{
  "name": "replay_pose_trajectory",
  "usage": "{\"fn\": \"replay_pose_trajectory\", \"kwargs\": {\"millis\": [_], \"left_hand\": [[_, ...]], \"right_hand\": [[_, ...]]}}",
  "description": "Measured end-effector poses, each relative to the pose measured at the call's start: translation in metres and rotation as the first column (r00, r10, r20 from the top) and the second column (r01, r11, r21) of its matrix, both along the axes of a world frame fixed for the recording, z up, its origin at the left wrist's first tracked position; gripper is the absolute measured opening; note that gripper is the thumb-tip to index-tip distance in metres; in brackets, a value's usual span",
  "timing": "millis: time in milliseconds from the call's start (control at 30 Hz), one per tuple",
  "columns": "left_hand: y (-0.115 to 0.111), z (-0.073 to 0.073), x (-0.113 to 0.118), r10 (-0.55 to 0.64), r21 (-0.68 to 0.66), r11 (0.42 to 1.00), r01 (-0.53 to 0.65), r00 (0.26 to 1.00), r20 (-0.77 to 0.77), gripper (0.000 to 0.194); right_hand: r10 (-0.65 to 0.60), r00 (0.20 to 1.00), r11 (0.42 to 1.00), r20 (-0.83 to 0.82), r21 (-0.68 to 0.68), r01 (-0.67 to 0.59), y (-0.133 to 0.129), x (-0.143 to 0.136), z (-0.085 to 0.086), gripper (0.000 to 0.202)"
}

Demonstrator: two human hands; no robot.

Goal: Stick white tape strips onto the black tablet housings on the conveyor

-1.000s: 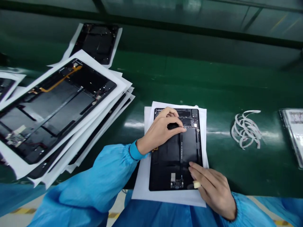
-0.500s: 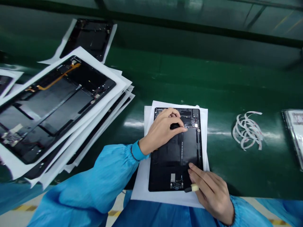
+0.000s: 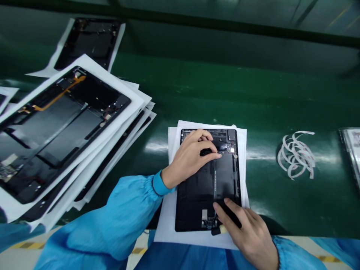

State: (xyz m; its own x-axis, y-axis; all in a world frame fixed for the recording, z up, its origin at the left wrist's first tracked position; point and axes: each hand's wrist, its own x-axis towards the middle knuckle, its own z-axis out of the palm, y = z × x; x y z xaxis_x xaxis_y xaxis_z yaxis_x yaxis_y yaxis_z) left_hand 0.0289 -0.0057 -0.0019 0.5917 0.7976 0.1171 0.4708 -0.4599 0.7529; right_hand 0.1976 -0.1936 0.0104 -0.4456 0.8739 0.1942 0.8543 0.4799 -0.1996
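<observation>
An open tablet housing (image 3: 197, 191), black inside, lies upright before me on white sheets (image 3: 165, 228). My left hand (image 3: 194, 155) reaches over its upper half, thumb and forefinger pinched at the top end of a thin flat cable (image 3: 215, 185); what sits between the tips is too small to make out. On the lower right, my right hand (image 3: 250, 232) has two fingertips on the housing. From under that hand sticks a small black-and-yellow tool (image 3: 218, 230), mostly hidden by the palm. A little circuit board (image 3: 208, 222) shows near the bottom edge.
At left rises a stack of tablet housings (image 3: 64, 123) interleaved with white sheets, with another housing (image 3: 90, 43) behind it. Curled white strips (image 3: 296, 155) lie on the green table (image 3: 197, 90) to the right. A clear-edged item (image 3: 351, 150) is cut off at the right edge.
My right hand has shifted slightly left, spreading its fingertips on the housing, and the black-and-yellow tool has moved left and down with it. My left hand keeps its pinch. The view has turned slightly.
</observation>
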Motion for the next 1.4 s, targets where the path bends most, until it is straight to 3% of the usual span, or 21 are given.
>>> {"fn": "replay_pose_trajectory", "kwargs": {"millis": [1167,1400], "left_hand": [[-0.0004,0.0018,-0.0021,-0.04,0.035,0.999,0.042,0.998,-0.056,0.008],[-0.0026,-0.004,-0.0046,-0.046,0.065,0.997,0.05,0.997,-0.062,0.008]], "right_hand": [[0.004,1.0,1.0,0.004,0.016,-0.004,0.002,-0.0027,-0.0003,0.044],[-0.005,1.0,1.0,-0.017,0.006,0.005,0.0022,-0.0047,0.0007,0.047]]}}
